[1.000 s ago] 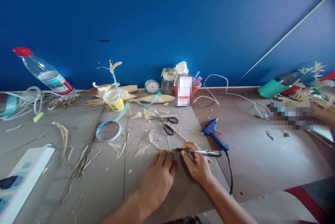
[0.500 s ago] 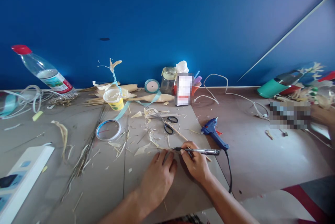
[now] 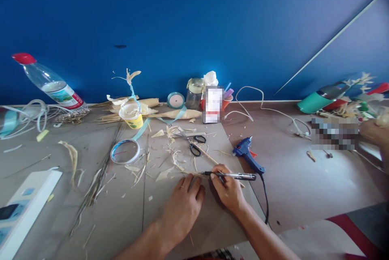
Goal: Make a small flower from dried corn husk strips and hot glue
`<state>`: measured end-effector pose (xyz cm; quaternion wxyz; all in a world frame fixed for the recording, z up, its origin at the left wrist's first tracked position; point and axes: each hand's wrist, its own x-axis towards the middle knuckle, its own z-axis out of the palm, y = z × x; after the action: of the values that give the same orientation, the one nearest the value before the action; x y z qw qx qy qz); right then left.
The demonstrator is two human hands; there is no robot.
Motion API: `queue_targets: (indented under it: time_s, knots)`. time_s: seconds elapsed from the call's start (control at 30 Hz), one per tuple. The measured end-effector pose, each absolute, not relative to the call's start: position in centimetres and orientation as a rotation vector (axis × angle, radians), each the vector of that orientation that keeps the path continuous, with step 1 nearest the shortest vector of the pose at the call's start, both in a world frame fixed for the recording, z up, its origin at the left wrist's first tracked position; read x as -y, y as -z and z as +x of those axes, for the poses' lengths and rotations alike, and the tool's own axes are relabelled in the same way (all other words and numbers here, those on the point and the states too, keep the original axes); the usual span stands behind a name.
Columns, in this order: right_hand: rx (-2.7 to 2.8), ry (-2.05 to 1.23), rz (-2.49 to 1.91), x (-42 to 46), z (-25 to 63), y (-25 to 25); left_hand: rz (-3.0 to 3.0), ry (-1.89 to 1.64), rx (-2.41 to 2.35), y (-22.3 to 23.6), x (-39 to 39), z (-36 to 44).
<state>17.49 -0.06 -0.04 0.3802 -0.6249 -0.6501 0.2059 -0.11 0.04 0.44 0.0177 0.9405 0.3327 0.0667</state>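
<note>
My right hand (image 3: pixel 228 187) is closed around a black-and-clear pen (image 3: pixel 241 176), whose tip points left. The tip is at a thin pale strip (image 3: pixel 191 173), perhaps husk, on the table. My left hand (image 3: pixel 185 203) lies palm down with its fingers stretched out, fingertips resting at that strip. Its far edge is partly hidden by the fingers. A thin wooden stick (image 3: pixel 209 155) runs under my right hand and shows again beyond it. Scissors with black handles (image 3: pixel 195 149) lie just past the hands. To the right is a blue glue gun (image 3: pixel 249 154) with its cord.
Husk scraps (image 3: pixel 165 173) and a tape roll (image 3: pixel 125 151) lie left of centre. Behind stand a yellow cup (image 3: pixel 133 121), a glass jar (image 3: pixel 195 94) and a tilted bottle (image 3: pixel 62 94). A power strip (image 3: pixel 33 195) is at left. Another person's hand (image 3: pixel 375 134) is at far right.
The view has shifted very slightly. Both hands and the pen stay almost where they were. The other person's hand at far right has moved a little.
</note>
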Motion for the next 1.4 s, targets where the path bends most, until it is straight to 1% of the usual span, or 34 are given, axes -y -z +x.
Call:
queue_targets:
  time_s: [1.4]
  knots:
    - [1.483, -0.564, -1.729, 0.14, 18.3, 0.26, 2.915, -0.178, -1.019, -0.77, -0.03, -0.21]
